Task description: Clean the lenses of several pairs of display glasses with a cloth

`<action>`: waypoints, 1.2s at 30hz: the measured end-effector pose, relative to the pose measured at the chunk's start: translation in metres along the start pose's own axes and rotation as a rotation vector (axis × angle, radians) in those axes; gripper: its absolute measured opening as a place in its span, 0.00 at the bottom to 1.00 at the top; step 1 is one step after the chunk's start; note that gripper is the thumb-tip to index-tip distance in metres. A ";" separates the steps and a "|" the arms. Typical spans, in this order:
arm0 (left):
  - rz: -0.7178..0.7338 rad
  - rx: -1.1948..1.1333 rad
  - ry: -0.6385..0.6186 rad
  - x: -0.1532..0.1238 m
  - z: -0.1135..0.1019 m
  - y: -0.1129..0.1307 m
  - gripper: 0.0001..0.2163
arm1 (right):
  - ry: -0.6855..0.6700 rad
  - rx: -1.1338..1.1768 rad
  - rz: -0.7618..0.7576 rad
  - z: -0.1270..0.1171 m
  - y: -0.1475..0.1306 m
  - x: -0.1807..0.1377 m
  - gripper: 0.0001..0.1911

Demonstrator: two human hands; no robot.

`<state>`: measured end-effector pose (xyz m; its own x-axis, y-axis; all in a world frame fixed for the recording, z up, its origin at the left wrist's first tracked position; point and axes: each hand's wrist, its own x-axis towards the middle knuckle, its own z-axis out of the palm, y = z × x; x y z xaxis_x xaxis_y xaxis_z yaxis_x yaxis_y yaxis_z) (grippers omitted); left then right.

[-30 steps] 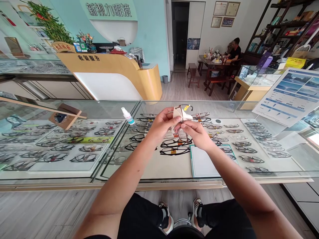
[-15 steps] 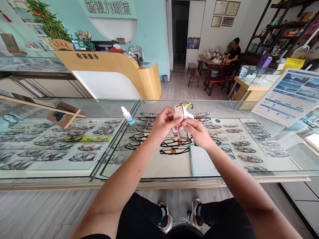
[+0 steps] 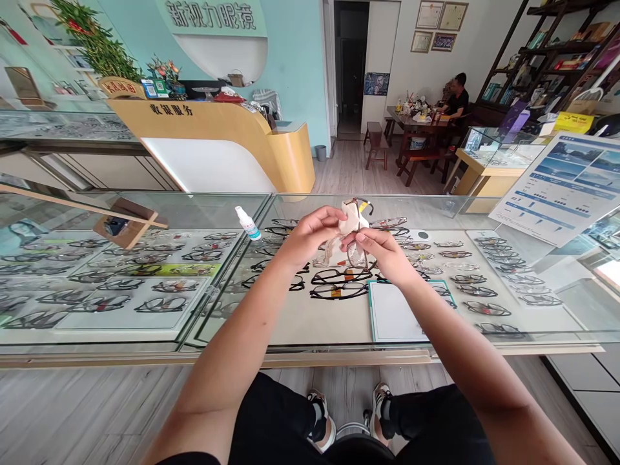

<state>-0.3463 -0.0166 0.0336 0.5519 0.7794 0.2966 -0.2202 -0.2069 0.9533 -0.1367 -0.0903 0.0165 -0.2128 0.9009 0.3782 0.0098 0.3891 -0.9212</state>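
Observation:
Over the glass display counter both hands meet around a pair of brown-framed glasses and a pale cleaning cloth. My left hand pinches the cloth against the upper part of the frame. Just below it, my right hand grips the frame between thumb and fingers. A yellow tag hangs from the frame's temple. Inside the case under the hands lie several black-framed glasses.
A small white spray bottle stands on the glass to the left. A white card lies under the glass beneath my right wrist, a wooden mirror stand at left, a poster at right. A person sits at a far table.
My left hand's fingers have slid along the cloth and spread a little; the cloth hangs lower over the frame. The right hand stays put.

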 end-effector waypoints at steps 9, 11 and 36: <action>0.035 0.047 -0.086 -0.001 -0.012 0.002 0.16 | -0.014 0.030 0.014 -0.001 -0.003 -0.001 0.32; 0.065 0.050 -0.080 -0.001 -0.012 0.001 0.16 | -0.028 0.022 0.006 -0.001 -0.003 -0.001 0.32; -0.050 -0.119 0.010 0.003 -0.005 -0.006 0.29 | -0.161 0.024 -0.011 -0.002 0.000 -0.003 0.30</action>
<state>-0.3477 -0.0097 0.0286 0.5571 0.7926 0.2478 -0.2870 -0.0963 0.9531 -0.1340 -0.0926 0.0153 -0.3671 0.8532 0.3707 -0.0167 0.3924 -0.9197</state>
